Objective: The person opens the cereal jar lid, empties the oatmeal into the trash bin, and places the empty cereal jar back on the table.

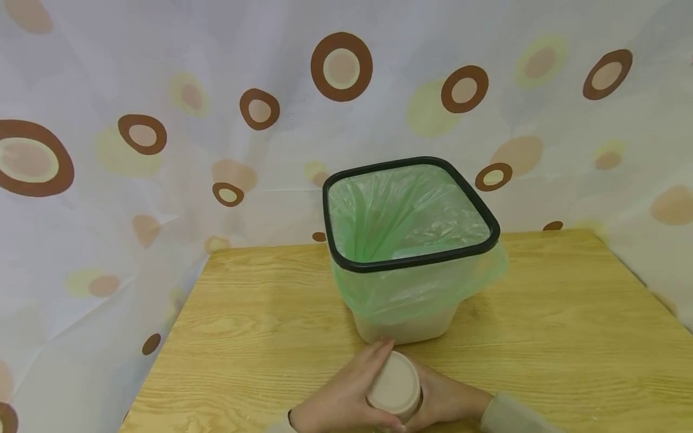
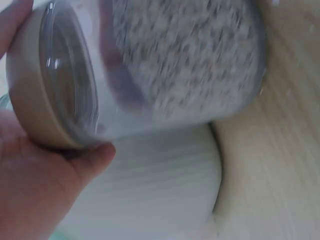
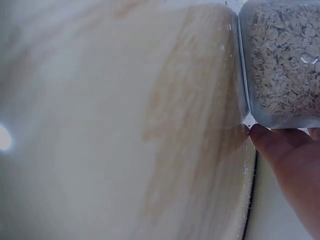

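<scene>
A clear jar (image 2: 185, 65) of oat flakes with a beige lid (image 1: 395, 385) stands at the table's front, between both hands. My left hand (image 1: 343, 394) grips the lid from the left, thumb on the near side and fingers on the far side. On the other side, my right hand (image 1: 446, 394) holds the jar's body. Through the clear wall in the left wrist view, part of a finger shows behind the jar. In the right wrist view, the fingers (image 3: 280, 142) lie against the jar close to its base, which is at the tabletop.
Just behind the hands stands a pale bin (image 1: 403, 331) with a black rim (image 1: 417, 260) and a green plastic bag (image 1: 400, 294) lining it. The wooden table (image 1: 260, 313) meets a patterned cloth (image 1: 292, 150) at the back and left. Small crumbs dot the tabletop.
</scene>
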A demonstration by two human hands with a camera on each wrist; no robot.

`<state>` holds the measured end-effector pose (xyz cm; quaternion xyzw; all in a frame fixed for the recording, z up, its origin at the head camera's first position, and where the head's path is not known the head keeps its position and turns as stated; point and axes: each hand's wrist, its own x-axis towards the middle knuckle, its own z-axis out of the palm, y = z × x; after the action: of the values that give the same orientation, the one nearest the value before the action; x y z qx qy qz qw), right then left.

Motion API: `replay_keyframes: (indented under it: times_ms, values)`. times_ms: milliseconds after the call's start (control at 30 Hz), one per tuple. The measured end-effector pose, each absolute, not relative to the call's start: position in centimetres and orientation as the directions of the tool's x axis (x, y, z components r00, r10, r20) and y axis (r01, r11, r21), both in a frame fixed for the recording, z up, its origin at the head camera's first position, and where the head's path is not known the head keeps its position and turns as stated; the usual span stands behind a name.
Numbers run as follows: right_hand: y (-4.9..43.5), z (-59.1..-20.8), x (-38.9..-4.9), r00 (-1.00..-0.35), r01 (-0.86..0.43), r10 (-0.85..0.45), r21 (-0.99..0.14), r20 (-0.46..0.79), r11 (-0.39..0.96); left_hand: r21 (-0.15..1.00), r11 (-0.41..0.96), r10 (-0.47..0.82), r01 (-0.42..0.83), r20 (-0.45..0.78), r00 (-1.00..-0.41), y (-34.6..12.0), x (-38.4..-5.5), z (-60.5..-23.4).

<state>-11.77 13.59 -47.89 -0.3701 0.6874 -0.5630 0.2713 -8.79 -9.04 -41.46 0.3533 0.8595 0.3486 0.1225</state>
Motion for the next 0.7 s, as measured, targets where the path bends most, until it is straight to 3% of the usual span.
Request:
replay_keyframes:
  times_ms: [200,467,600,700]
  values:
    - [13.5,-48.1,-11.7,-0.581,-0.257,-0.808,-0.964,0.100,0.065,0.716,0.524,0.579,0.461,0.097,-0.810,-8.2,-7.6,-42.3]
    - [13.6,-47.8,-11.6,-0.589,-0.253,-0.803,-0.965,0.093,0.074,0.635,0.663,0.397,0.397,0.151,-0.905,-6.7,-6.3,-42.1]
    - [13.5,-47.7,-11.6,-0.584,-0.242,-0.807,-0.968,0.088,0.069,0.576,0.724,0.372,0.380,0.138,-0.918,-6.4,-5.9,-41.6]
    - [13.4,-47.7,-11.7,-0.564,-0.235,-0.820,-0.971,0.097,0.047,0.560,0.726,0.422,0.400,0.097,-0.902,-6.9,-6.1,-41.1]
